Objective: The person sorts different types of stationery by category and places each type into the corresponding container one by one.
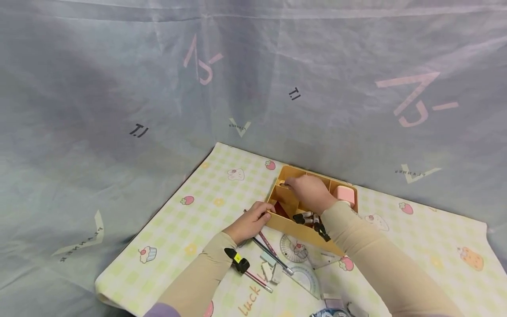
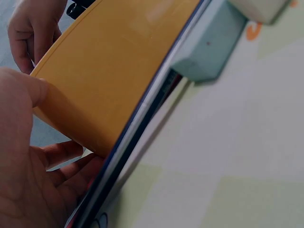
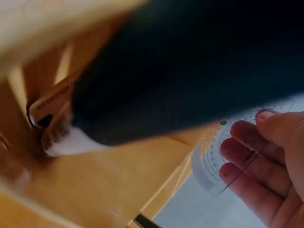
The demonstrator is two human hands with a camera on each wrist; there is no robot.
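A yellow divided storage box (image 1: pixel 306 231) stands on the table. My left hand (image 1: pixel 249 222) grips its near left corner; in the left wrist view the thumb (image 2: pixel 35 90) lies over the edge while the fingers curl at the side. Over the back left compartment reaches my right hand (image 1: pixel 310 191). In the right wrist view its thumb and fingers pinch a clear protractor (image 3: pixel 206 164). Inside the box are small black-and-white pieces (image 1: pixel 304 217) and a pink block (image 1: pixel 345 193). A blurred dark object (image 3: pixel 180 71) blocks much of the right wrist view.
Before the box lie pencils (image 1: pixel 267 242), erasers (image 1: pixel 267 270), a round clear template (image 1: pixel 291 248) and another protractor (image 1: pixel 309 279). A blue patterned item (image 1: pixel 329 313) shows at the bottom edge. Checkered cloth (image 1: pixel 166 246) covers the table; a grey curtain (image 1: pixel 253 88) hangs behind.
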